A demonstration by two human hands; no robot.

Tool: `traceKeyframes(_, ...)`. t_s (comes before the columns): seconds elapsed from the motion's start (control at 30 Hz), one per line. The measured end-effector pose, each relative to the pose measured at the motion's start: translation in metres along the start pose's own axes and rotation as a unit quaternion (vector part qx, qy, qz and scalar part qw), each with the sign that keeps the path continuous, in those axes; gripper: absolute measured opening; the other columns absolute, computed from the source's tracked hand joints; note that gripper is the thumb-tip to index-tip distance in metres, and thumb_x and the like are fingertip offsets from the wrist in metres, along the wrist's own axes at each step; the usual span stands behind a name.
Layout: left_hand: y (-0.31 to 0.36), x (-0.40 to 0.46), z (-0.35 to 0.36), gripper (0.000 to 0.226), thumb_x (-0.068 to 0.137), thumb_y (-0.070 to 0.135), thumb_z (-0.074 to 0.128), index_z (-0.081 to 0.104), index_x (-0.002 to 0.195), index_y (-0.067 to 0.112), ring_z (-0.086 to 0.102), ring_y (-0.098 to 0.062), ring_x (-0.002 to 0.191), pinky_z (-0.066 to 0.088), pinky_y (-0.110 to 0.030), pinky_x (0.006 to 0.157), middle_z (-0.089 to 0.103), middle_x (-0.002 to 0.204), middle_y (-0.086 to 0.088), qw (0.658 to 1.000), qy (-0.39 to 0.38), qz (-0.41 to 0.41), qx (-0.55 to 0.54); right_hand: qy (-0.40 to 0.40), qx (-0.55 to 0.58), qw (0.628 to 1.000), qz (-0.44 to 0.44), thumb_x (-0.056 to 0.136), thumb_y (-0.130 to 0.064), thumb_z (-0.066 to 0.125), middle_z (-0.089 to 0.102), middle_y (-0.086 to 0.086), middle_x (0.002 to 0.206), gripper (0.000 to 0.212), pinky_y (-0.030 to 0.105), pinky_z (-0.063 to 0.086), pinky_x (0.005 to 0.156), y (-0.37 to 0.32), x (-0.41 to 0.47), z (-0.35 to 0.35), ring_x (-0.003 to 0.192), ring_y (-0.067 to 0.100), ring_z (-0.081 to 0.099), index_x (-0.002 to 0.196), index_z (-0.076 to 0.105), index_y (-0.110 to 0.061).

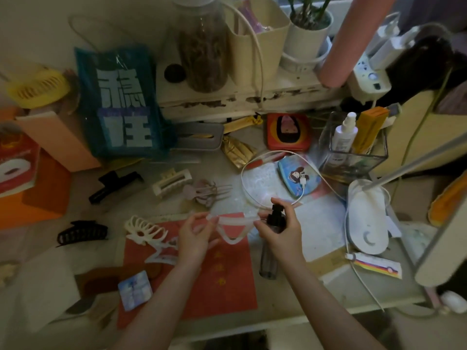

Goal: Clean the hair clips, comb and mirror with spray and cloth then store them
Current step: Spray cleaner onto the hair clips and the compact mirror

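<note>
Right hand (280, 229) grips dark spray bottle (271, 246).

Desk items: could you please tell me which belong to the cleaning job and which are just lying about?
Job:
- translucent clip, pinched by the left hand
- spray bottle, gripped by the right hand
- black claw clip
- cream claw clip
- mauve clip

Lying about:
- potted plant
- blue bag
- charging cable
- white lamp base
</note>
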State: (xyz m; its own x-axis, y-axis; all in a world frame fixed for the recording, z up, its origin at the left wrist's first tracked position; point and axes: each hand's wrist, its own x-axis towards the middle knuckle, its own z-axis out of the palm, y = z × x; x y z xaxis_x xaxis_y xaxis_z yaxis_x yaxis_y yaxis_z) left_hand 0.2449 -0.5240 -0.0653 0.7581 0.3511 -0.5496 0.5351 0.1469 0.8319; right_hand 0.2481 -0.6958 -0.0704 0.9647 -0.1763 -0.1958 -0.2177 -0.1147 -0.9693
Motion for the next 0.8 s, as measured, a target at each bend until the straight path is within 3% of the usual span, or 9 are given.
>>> traceKeyframes(0.13,-0.012,0.021,0.003,0.025,0.087,0.02,0.067,0.06,0.108,0.01,0.069,-0.019,0.084,0.057,-0.03,0.069,0.07,0.093,-0.01,1.0,0.011,-0.01,0.018,0.001,-0.001,1.0,0.011,0.077,-0.004,0.075,0.069,-0.001,0.094,0.05,0.03,0.055,0.086,0.018,0.009,0.009,0.093,0.009,0.066,0.117,0.054,-0.024)
traceKeyframes(0.27,-0.018,0.037,0.007,0.019,0.087,0.02,0.067,0.06,0.104,0.014,0.068,-0.015,0.079,0.055,-0.024,0.062,0.069,0.089,-0.005,0.999,0.022,-0.011,0.028,0.012,0.003,1.0,0.014,0.077,-0.001,0.074,0.069,0.001,0.093,0.05,0.02,0.054,0.08,0.028,0.017,0.015,0.09,0.006,0.066,0.117,0.054,-0.023)
traceKeyframes(0.5,-0.028,0.055,0.014,0.021,0.085,0.023,0.071,0.063,0.101,0.012,0.07,-0.019,0.076,0.054,-0.019,0.052,0.07,0.091,-0.013,0.996,0.055,-0.001,0.07,0.027,-0.015,1.0,0.005,0.078,-0.002,0.074,0.065,0.003,0.105,0.05,0.015,0.052,0.08,0.036,0.026,0.023,0.097,0.003,0.064,0.121,0.053,-0.017)
traceKeyframes(0.8,-0.034,0.061,0.016,0.019,0.083,0.026,0.072,0.064,0.093,0.012,0.068,-0.016,0.062,0.057,-0.03,0.059,0.068,0.077,-0.009,0.99,0.079,0.001,0.116,0.038,-0.055,0.998,0.002,0.077,-0.008,0.076,0.063,-0.015,0.098,0.049,0.008,0.047,0.076,0.041,0.031,0.028,0.092,-0.005,0.06,0.12,0.055,-0.021)
